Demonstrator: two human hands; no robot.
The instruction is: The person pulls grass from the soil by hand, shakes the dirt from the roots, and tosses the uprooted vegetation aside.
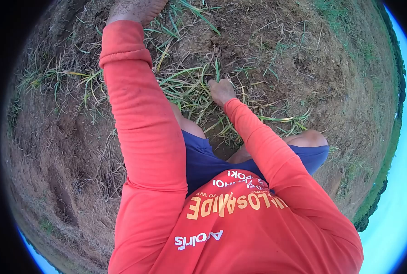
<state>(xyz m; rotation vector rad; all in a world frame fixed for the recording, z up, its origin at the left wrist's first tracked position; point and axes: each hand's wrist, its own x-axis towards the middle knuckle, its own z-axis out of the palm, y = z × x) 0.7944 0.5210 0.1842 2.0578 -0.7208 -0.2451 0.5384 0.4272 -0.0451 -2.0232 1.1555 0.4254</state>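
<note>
My right hand [221, 92] is closed in a fist low over the plants in front of my knees. Narrow green leaves [217, 69] stick up at its fingers and seem to be gripped in it. Beneath and beside this hand lies a tangle of long, thin leaves [185, 86], green and partly yellowed, much like onion tops. At the top edge, my left hand [137, 10] reaches far out, soiled with earth. The frame cuts off its fingers, so what it touches is hidden. More long green leaves [169, 28] lie close to it.
Brown soil [299, 86] with dry straw and weeds surrounds me. Further leafy clumps [91, 80] grow at the left, and loose leaves [297, 119] lie by my right knee [312, 137]. A tree line [397, 98] borders the field at the right.
</note>
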